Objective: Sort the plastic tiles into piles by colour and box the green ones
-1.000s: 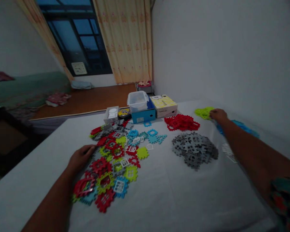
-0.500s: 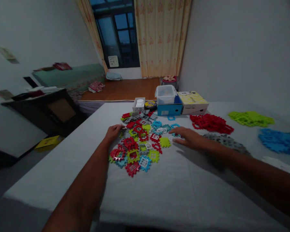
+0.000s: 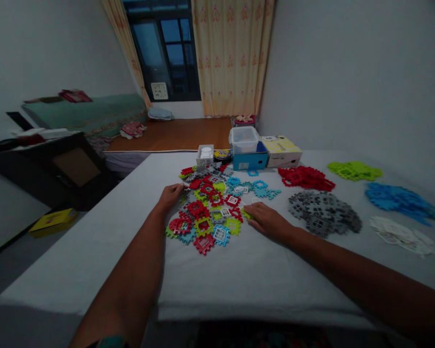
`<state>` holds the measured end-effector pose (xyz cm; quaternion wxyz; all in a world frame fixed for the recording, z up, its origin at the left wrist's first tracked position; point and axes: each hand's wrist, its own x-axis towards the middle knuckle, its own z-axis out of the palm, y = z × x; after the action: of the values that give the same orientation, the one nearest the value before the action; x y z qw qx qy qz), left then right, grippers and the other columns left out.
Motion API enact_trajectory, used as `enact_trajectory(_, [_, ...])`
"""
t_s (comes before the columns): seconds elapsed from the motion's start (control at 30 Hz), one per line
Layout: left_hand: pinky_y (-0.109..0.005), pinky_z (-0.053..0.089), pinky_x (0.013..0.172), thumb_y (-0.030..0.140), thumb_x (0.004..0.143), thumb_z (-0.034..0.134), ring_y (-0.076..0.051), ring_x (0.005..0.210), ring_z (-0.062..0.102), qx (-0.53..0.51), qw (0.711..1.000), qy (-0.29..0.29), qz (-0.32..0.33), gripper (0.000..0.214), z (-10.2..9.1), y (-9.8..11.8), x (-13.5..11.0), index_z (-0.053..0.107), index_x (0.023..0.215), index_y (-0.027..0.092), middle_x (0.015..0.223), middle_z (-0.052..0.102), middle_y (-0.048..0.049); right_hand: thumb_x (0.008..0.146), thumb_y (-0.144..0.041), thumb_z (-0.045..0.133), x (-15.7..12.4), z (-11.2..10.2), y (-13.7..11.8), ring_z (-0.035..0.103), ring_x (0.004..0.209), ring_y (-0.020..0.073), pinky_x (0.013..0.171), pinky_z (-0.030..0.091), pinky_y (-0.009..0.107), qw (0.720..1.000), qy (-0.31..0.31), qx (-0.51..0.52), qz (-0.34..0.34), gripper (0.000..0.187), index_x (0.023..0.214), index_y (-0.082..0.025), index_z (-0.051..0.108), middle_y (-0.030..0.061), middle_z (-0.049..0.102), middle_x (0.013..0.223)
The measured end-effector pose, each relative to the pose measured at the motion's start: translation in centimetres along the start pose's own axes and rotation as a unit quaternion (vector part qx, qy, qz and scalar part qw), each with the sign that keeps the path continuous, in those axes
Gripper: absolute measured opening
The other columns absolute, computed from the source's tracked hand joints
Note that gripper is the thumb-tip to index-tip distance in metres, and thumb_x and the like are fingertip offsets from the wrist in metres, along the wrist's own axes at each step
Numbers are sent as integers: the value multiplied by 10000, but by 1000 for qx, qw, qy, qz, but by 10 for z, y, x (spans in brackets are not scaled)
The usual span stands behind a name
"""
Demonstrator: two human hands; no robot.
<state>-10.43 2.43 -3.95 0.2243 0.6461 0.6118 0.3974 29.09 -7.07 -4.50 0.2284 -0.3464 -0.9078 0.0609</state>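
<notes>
Since 1 s ago the right hand [image 3: 266, 220] has come back from the far green pile [image 3: 353, 170] to the mixed tile heap [image 3: 210, 212]; the left hand [image 3: 170, 195] stays at the heap's left edge. Dim, blurry pic: the lime tile [image 3: 245, 214] shows only as a sliver under the R fingertips [image 3: 251, 210]. Print on the blue box [image 3: 249, 160] & yellow box [image 3: 281, 150] is unreadable. R fingers lie flat, close together, on that tile at the heap's right edge. L fingers curl on the heap. Can't tell if either grips anything.
</notes>
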Motion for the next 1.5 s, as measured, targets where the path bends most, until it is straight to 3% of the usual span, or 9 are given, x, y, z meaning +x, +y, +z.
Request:
enact_trajectory(0.13, [-336, 489, 794, 667, 750, 483, -239, 837, 658, 1, 1000, 2, 4, 633, -1, 0, -1, 756, 921, 123, 837, 741, -85, 965, -318, 339, -2, 1, 15, 622, 995, 229, 885, 480, 394, 983, 93, 56, 145, 375, 1239, -179, 554, 121, 659, 1151])
enact_trajectory(0.27, [-344, 488, 804, 670, 735, 507, -251, 858, 661, -3, 1000, 6, 0, 621, -2, -2, 1, 759, 908, 129, 871, 746, -93, 929, -334, 397, 0, -2, 27, 631, 701, 195, 674, 485, 321, 959, 116, 116, 233, 328, 1132, -168, 593, 59, 696, 815])
enact_trajectory(0.63, [-325, 477, 795, 580, 782, 468, -248, 860, 653, 20, 1000, -16, 2, 536, -2, 5, -1, 748, 895, 137, 848, 742, -72, 896, -375, 470, -6, 0, 29, 600, 729, 160, 681, 439, 272, 964, 84, 159, 195, 254, 928, -185, 636, 17, 668, 800])
enact_trajectory(0.97, [-278, 448, 744, 499, 847, 410, -224, 884, 642, 129, 992, -16, 6, 453, 22, 14, -5, 730, 896, 182, 907, 736, -54, 929, -334, 465, -23, -8, 13, 609, 759, 162, 725, 472, 284, 986, 87, 61, 125, 216, 944, -188, 623, 61, 666, 853])
enact_trajectory(1.2, [-311, 467, 836, 502, 850, 386, -236, 935, 640, 99, 994, -2, 43, 482, 31, 27, -11, 730, 891, 166, 950, 734, -72, 920, -310, 522, -15, -8, 12, 628, 856, 178, 782, 500, 311, 976, 175, 90, 91, 167, 979, -202, 636, 83, 672, 953])
enact_trajectory(1.27, [-324, 472, 869, 511, 840, 391, -243, 953, 645, 64, 997, 12, 42, 500, 27, 25, -11, 732, 915, 152, 966, 736, -70, 922, -299, 528, -13, -19, 2, 635, 879, 176, 803, 505, 315, 973, 196, 99, 75, 162, 991, -206, 641, 81, 680, 958])
enact_trajectory(1.37, [-340, 478, 896, 527, 819, 425, -260, 979, 648, 52, 998, 27, 26, 499, 20, 23, -10, 734, 936, 154, 971, 742, -59, 917, -287, 540, -14, -56, -8, 641, 869, 160, 788, 513, 295, 983, 154, 98, 7, 166, 1012, -210, 653, 71, 695, 941])
enact_trajectory(1.43, [-342, 485, 900, 533, 810, 440, -269, 991, 650, 60, 998, 21, 14, 494, 17, 22, -8, 738, 956, 167, 983, 743, -48, 905, -296, 553, -18, -95, 6, 640, 876, 158, 789, 512, 291, 987, 142, 74, -3, 178, 1015, -210, 664, 70, 698, 960])
enact_trajectory(1.5, [-338, 490, 901, 539, 790, 460, -276, 992, 653, 75, 997, 13, 2, 487, 17, 22, -5, 744, 949, 177, 976, 747, -36, 882, -323, 571, -30, -137, 45, 640, 863, 163, 774, 511, 293, 980, 184, 27, 64, 191, 986, -204, 678, 69, 697, 966])
